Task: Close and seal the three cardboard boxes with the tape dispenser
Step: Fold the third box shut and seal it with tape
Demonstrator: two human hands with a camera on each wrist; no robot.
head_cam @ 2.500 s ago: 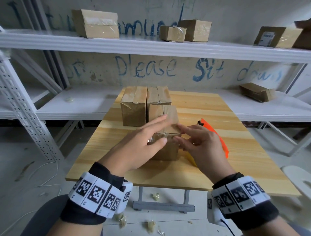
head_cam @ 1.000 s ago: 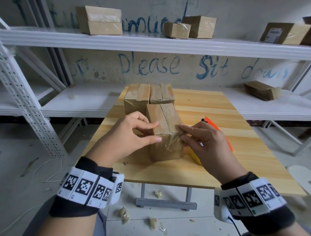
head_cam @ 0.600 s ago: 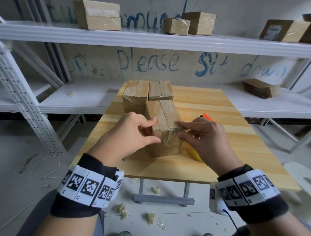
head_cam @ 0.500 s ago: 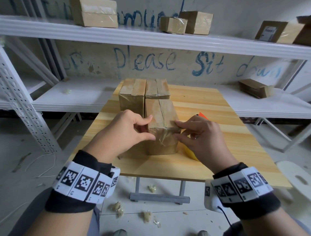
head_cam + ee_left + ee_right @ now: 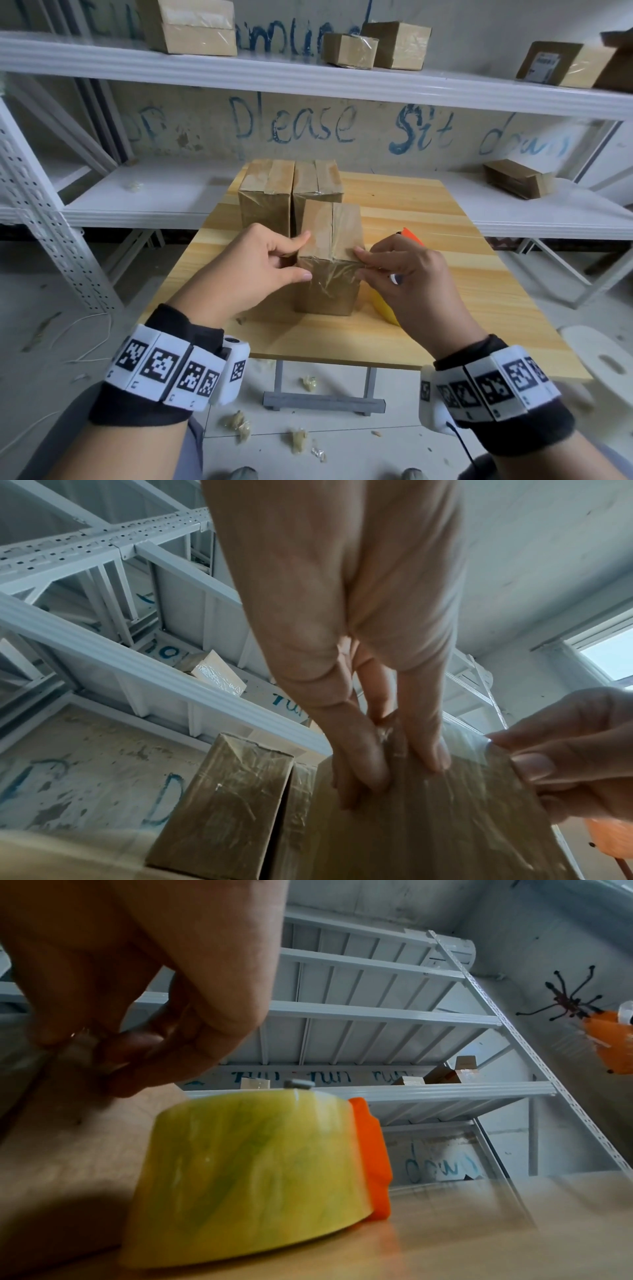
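Observation:
Three brown cardboard boxes stand on the wooden table (image 5: 445, 274). Two taped ones (image 5: 265, 195) (image 5: 317, 181) sit side by side at the back. The near box (image 5: 329, 291) has its flaps shut, with clear tape over the top seam and down the front. My left hand (image 5: 305, 256) pinches its top left edge, thumb on top and forefinger on the front. My right hand (image 5: 359, 262) pinches the top right edge where the tape folds over. The orange tape dispenser (image 5: 409, 236) with its yellow roll (image 5: 253, 1175) lies on the table, right of the box and behind my right hand.
White metal shelving runs behind and beside the table, with other cardboard boxes (image 5: 191, 31) on it. A white stool (image 5: 603, 359) stands at the right. Crumpled tape scraps (image 5: 236, 421) lie on the floor under the table's front edge.
My left hand went from lying flat across the near box's top to pinching its left edge. My right hand has stayed at the right edge, and the dispenser has not moved.

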